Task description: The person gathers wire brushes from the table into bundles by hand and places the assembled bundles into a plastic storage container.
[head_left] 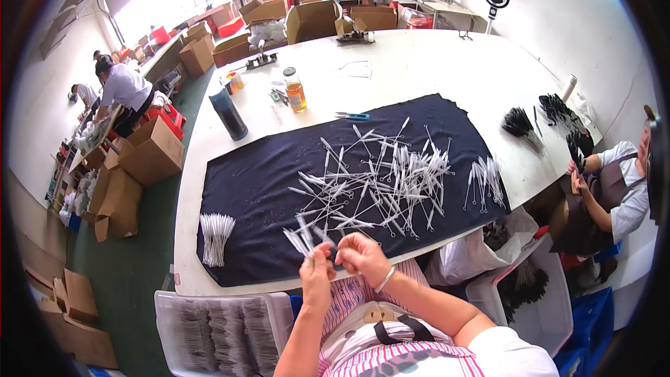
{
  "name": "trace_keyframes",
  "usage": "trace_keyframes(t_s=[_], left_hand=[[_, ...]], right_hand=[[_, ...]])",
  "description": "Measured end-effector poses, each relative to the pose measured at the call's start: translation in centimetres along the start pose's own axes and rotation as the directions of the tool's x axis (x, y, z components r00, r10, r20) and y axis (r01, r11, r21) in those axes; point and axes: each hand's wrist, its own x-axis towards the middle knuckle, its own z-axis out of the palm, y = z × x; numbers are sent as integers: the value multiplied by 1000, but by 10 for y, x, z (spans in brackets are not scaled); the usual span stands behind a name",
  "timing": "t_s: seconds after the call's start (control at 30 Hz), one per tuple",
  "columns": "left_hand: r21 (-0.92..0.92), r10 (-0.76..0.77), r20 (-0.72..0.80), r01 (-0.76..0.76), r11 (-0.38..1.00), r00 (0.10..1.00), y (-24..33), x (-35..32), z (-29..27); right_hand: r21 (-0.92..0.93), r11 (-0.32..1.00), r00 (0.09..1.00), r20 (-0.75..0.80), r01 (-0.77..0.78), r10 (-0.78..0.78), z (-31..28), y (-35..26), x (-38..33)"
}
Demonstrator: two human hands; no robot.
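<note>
My left hand (317, 281) is closed around a small bunch of white wire brushes (300, 241), bristle ends up, at the front edge of the dark cloth (262, 195). Close beside it, my right hand (363, 260) has its fingers pinched together; one brush slants between the hands, but its grip there is partly hidden. Beyond both hands lies a loose heap of white brushes (391, 185) with thin looped wire ends. A neat bundle of brushes (218, 239) rests at the cloth's left side, and a smaller group (486, 183) at its right.
Blue snips (353, 116) lie at the cloth's far edge. Behind stand a dark bottle (229, 115) and an amber jar (296, 92). A tub of brushes (279, 321) sits below the table at left. At right, a co-worker (604, 188) handles black brushes; white bins stand nearer.
</note>
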Motion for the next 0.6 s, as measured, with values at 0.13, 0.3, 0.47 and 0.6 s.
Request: trace_keyframes(t_s=[0.13,0.3,0.47,0.6], left_hand=[[-130,-72,71,81,988,995,-17,-6,0],[-397,-158,-5,143,907,987,-8,0,-25],[-517,-210,321,357,778,923,6,-8,-22],[-455,-252,379,416,787,891,6,-13,-21]], right_hand=[[-455,863,963,-42,220,-268,12,17,-9],[-830,195,650,240,522,-721,5,-12,-11],[-649,-30,433,541,760,-721,-1,-26,-17],[-620,-199,403,688,759,-604,2,-16,-15]])
